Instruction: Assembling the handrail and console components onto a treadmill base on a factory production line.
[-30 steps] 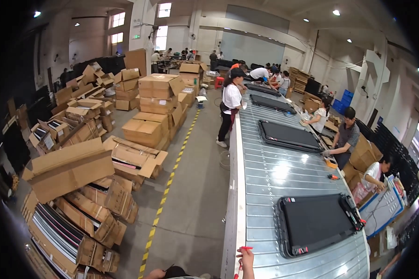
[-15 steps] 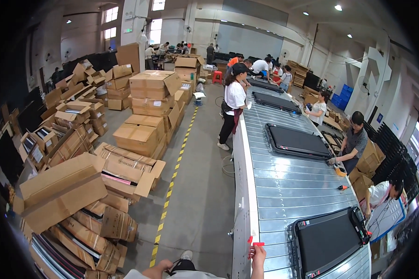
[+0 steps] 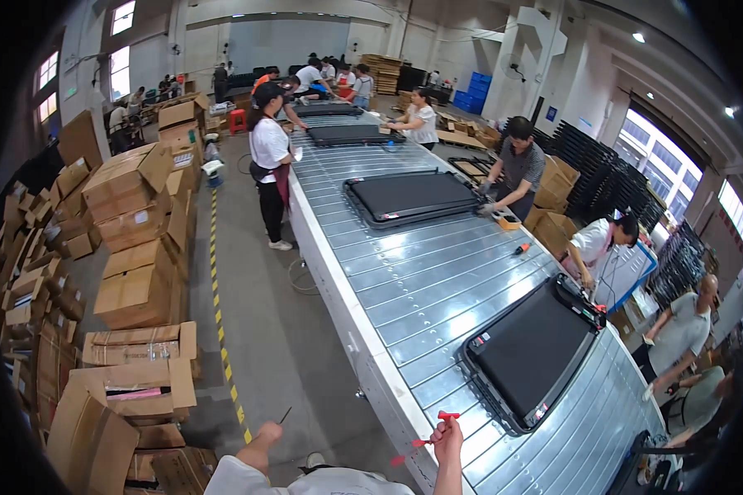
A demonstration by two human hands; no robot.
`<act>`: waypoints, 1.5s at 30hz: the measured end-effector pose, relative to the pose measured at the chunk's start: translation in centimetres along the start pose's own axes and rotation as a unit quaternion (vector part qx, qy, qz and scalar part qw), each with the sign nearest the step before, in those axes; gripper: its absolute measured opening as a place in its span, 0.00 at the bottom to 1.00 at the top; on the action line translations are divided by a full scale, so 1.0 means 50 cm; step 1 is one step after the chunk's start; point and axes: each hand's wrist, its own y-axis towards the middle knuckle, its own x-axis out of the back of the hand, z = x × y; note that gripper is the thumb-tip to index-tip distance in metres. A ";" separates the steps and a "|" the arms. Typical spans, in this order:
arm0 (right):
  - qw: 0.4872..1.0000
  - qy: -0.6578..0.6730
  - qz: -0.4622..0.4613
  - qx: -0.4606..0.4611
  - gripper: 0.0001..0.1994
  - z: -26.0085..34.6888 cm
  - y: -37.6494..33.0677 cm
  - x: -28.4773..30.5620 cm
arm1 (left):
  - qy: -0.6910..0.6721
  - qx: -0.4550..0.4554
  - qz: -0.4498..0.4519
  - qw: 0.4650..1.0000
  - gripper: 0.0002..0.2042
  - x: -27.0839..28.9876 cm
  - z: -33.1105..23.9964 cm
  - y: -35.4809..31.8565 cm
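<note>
Apparently, work is partway: at five o'clock the fingers of the right hand (image 3: 447, 442) pinch small red plastic-looking pieces (image 3: 448, 416), not yet set down, while the left hand (image 3: 266, 434), at seven, grasps a thin dark rod (image 3: 286, 415).

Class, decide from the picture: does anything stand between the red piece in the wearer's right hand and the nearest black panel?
Nothing visible does. The right hand holds the red piece lower left of the panel; only metal tabletop shows between.
</note>
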 end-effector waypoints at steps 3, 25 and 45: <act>0.991 0.133 0.004 0.012 0.15 -0.016 -0.024 0.058 | -0.076 -0.024 0.041 0.996 0.17 -0.007 -0.109 0.025; 0.902 0.247 -0.291 0.202 0.29 -0.117 -0.209 0.087 | -0.312 -0.253 0.222 0.889 0.05 0.110 -0.620 0.016; 0.820 0.433 -0.265 0.266 0.15 -0.204 -0.307 -0.017 | 0.112 -0.663 0.143 0.726 0.18 0.010 -0.888 -0.077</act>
